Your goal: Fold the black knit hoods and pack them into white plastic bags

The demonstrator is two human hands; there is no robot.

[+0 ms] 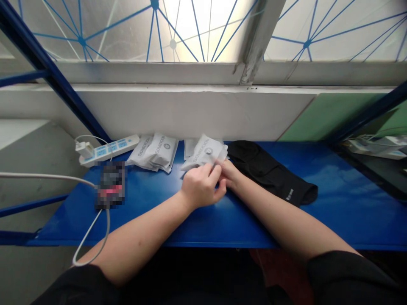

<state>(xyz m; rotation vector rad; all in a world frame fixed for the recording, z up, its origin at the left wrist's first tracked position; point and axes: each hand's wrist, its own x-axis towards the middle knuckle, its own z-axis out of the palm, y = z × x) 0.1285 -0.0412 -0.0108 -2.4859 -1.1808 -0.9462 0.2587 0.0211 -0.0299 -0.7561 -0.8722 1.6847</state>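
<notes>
At frame centre, curled left hand [202,184] and half-hidden right hand [229,173] meet at lower edge of packet [206,149], can't tell if gripping, over blue table [197,228], white wall [190,114] behind, window [127,46] across top.

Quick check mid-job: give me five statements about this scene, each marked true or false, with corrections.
1. The white packets lie in two groups on the blue table. True.
2. The black cloth lies left of both groups. False: the black cloth lies to their right.
3. A plug sits in the power strip. True.
4. The hands are spread far apart. False: the left hand and right hand are close together at the right group.
5. The cloth bears pale lettering. True.
</notes>
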